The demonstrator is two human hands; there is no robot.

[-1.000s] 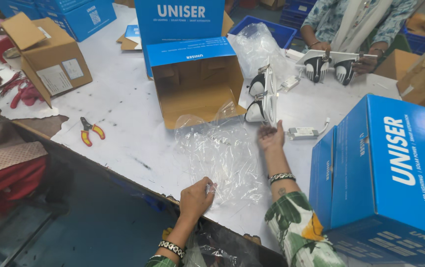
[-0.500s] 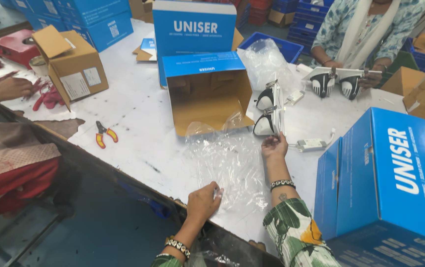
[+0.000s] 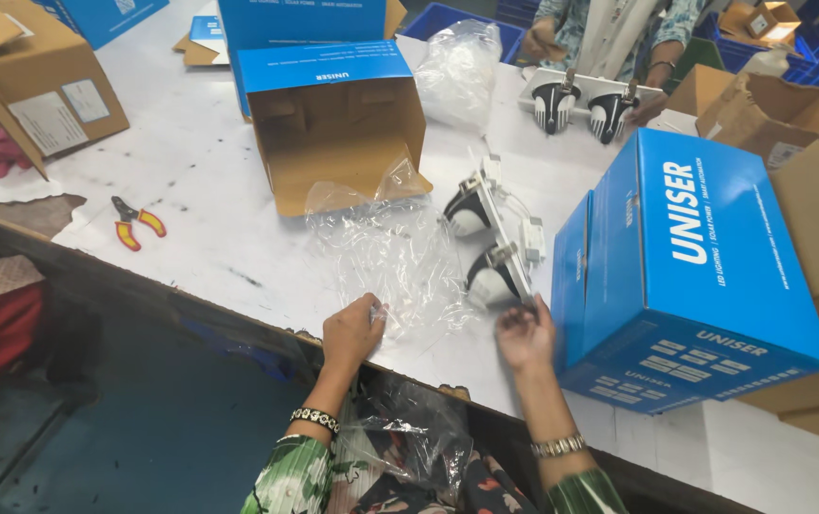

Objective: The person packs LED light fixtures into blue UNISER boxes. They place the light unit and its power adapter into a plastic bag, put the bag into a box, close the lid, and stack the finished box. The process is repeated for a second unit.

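Clear bag (image 3: 386,252) under left hand (image 3: 352,331)

bright, even light from overhead falls on the white worktop (image 3: 190,190), with only soft, short shadows under the boxes. the clear plastic bag (image 3: 390,257) throws small glints. the area below the worktop edge is dim. wide-angle bending shows at the edges; focus is mostly sharp.

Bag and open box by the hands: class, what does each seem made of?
Bag: thin clear plastic film, seemingly; glossy, crinkled, table shows through. Open box: corrugated cardboard, probably; matt brown inside, smooth blue outside, folded flaps.
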